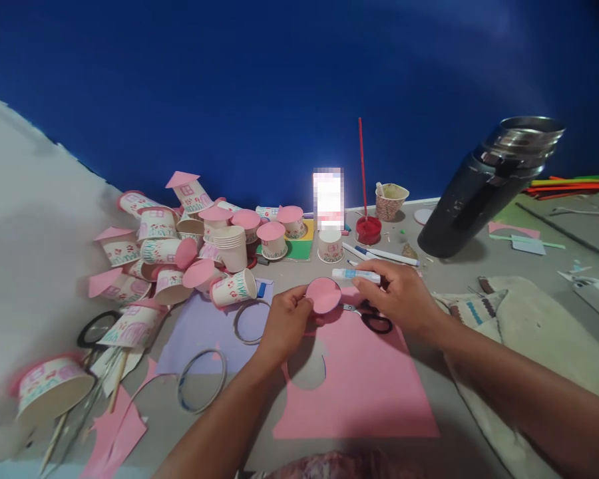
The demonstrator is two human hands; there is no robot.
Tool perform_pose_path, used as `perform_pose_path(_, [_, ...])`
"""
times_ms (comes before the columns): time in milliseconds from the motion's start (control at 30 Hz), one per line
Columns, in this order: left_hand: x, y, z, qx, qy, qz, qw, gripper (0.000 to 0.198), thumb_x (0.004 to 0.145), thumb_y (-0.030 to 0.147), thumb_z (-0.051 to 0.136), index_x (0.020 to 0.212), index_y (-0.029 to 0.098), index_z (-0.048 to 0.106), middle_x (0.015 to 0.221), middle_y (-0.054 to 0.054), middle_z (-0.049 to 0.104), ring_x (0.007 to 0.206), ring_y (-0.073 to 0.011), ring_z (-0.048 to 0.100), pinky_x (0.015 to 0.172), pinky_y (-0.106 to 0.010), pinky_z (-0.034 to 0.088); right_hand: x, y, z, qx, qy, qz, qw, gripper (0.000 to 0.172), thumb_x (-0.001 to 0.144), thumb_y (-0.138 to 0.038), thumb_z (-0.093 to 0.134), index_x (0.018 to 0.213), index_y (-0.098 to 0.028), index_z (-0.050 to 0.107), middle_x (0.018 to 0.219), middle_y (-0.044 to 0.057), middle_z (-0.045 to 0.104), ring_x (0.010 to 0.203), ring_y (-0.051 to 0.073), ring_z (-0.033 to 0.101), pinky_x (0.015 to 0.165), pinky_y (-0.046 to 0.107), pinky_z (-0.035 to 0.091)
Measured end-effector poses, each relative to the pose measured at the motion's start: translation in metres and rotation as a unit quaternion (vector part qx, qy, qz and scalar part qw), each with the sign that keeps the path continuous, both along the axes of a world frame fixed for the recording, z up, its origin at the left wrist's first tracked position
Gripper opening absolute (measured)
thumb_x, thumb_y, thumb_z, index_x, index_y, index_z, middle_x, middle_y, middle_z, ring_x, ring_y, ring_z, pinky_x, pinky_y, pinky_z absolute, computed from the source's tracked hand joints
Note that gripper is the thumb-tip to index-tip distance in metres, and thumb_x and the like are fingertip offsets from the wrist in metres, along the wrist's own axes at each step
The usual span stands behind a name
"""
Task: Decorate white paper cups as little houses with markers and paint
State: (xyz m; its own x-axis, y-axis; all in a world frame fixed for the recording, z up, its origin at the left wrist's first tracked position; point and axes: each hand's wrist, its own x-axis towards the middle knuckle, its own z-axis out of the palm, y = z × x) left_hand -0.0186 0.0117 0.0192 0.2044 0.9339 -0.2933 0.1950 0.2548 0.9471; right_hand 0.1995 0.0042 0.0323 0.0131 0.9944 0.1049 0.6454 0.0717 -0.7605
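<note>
My left hand [289, 316] pinches a round pink paper disc [323, 296] with a dark outline at its edge. In my right hand [404, 289] is a white glue stick [349, 275] with blue print, lying sideways between thumb and fingers. Beneath both hands lies a pink paper sheet [369, 386] with a round hole cut in it. Black-handled scissors [377, 324] rest on the sheet, partly behind my right hand. A decorated paper cup [331, 247] stands upside down just beyond the disc.
Many decorated cups with pink tops [162, 251] pile up at the left, beside a stack of plain cups [230, 247]. A dark flask [479, 193], markers [389, 256] and a lit phone [328, 199] stand or lie behind. Two rings [202, 380] lie near my left forearm.
</note>
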Motion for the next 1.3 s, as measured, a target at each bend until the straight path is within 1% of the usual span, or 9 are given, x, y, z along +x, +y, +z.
perform_pose_path(233, [-0.007,0.009,0.003,-0.008,-0.085,0.095,0.992,0.023,0.074,0.030,0.069,0.087,0.013,0.074,0.081,-0.007,0.077,0.067,-0.0183,0.072,0.066,-0.029,0.061,0.016,0.016,-0.001,-0.153,0.098,0.109,0.977,0.014,0.079,-0.028,0.065,0.090,-0.022,0.070,0.075,-0.001,0.074,0.063,0.017,0.067,0.057,0.026,0.046])
perform_pose_path(400, [-0.005,0.010,0.005,-0.028,-0.144,0.098,0.984,0.025,0.074,0.030,0.073,0.091,0.012,0.073,0.085,-0.010,0.079,0.069,-0.0204,0.076,0.064,-0.028,0.059,0.015,0.011,-0.003,-0.091,-0.037,0.219,0.971,0.021,0.077,-0.016,0.064,0.093,-0.023,0.076,0.082,0.000,0.078,0.075,0.020,0.068,0.066,0.028,0.047])
perform_pose_path(500, [-0.006,0.010,0.011,-0.030,-0.146,0.100,0.984,0.025,0.072,0.030,0.076,0.090,0.013,0.072,0.084,-0.009,0.079,0.067,-0.0193,0.075,0.062,-0.027,0.057,0.014,0.007,-0.005,-0.051,-0.089,0.265,0.959,0.019,0.082,-0.025,0.074,0.099,-0.025,0.080,0.093,0.004,0.080,0.087,0.024,0.070,0.077,0.032,0.050])
perform_pose_path(600, [-0.005,0.009,0.020,-0.026,-0.137,0.097,0.985,0.022,0.072,0.029,0.077,0.086,0.013,0.070,0.079,-0.006,0.077,0.059,-0.0139,0.068,0.057,-0.024,0.053,0.013,0.007,-0.003,-0.029,-0.049,0.243,0.968,0.025,0.083,-0.037,0.079,0.105,-0.023,0.081,0.103,0.008,0.081,0.104,0.029,0.070,0.091,0.040,0.052])
perform_pose_path(700, [0.003,0.004,0.025,-0.049,-0.150,0.063,0.986,0.030,0.075,0.032,0.077,0.096,0.012,0.072,0.077,-0.006,0.077,0.053,-0.0112,0.062,0.054,-0.023,0.050,0.011,0.008,0.002,-0.074,0.097,0.190,0.974,0.041,0.088,-0.045,0.073,0.122,-0.022,0.076,0.116,0.010,0.080,0.102,0.027,0.072,0.087,0.039,0.056])
perform_pose_path(833, [0.021,0.000,0.025,-0.081,-0.193,0.032,0.977,0.054,0.075,0.032,0.079,0.123,0.011,0.065,0.071,-0.004,0.075,0.054,-0.0138,0.066,0.056,-0.023,0.050,0.005,0.008,0.001,-0.160,0.309,0.251,0.903,0.058,0.091,-0.068,0.067,0.124,-0.021,0.073,0.105,0.010,0.078,0.092,0.025,0.073,0.077,0.037,0.058])
perform_pose_path(967, [0.035,0.003,0.023,-0.106,-0.247,0.023,0.963,0.073,0.074,0.029,0.080,0.140,0.012,0.052,0.074,-0.006,0.077,0.058,-0.0195,0.073,0.059,-0.027,0.053,0.001,0.007,-0.009,-0.208,0.435,0.235,0.844,0.053,0.090,-0.069,0.070,0.115,-0.022,0.071,0.081,0.003,0.069,0.073,0.019,0.065,0.065,0.032,0.054])
perform_pose_path(1100, [0.043,0.009,0.020,-0.120,-0.271,0.026,0.955,0.077,0.077,0.024,0.076,0.146,0.014,0.044,0.078,-0.007,0.078,0.057,-0.0196,0.074,0.059,-0.026,0.054,0.002,0.009,-0.009,-0.201,0.489,0.212,0.822,0.058,0.084,-0.068,0.078,0.120,-0.022,0.070,0.084,0.002,0.067,0.070,0.016,0.060,0.068,0.031,0.052])
perform_pose_path(1300, [0.049,0.014,0.011,-0.132,-0.316,0.012,0.939,0.057,0.077,0.018,0.074,0.131,0.018,0.058,0.084,-0.004,0.076,0.056,-0.0168,0.074,0.057,-0.024,0.055,0.001,0.015,-0.007,-0.212,0.483,0.176,0.831,0.069,0.076,-0.068,0.086,0.126,-0.023,0.071,0.086,0.003,0.068,0.065,0.015,0.057,0.063,0.031,0.050])
